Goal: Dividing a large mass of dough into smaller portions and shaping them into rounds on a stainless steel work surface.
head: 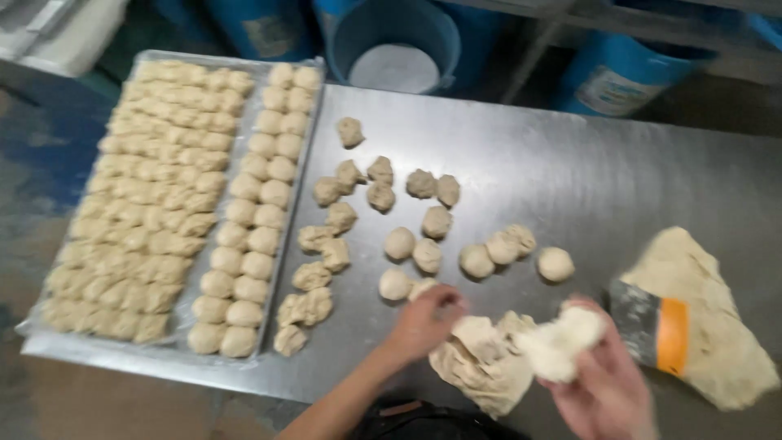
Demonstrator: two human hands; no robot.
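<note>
Your left hand (423,322): fingers curled, pinching the dough lump (481,367) at the table's (570,171) near edge. Your right hand (607,383): cupped around a torn dough piece (562,342), held just above the lump; blurred.

Scraper (656,330), orange-handled: lying on a second dough slab (709,326) at the near right corner.

Loose dough balls (428,236): scattered mid-table, some round, some rough.

Tray (305,138): along the left edge, plastic-lined, filled with rows of dough pieces (155,204), two columns of rounded balls at its right side.

Blue buckets (399,41): beyond the far edge.
</note>
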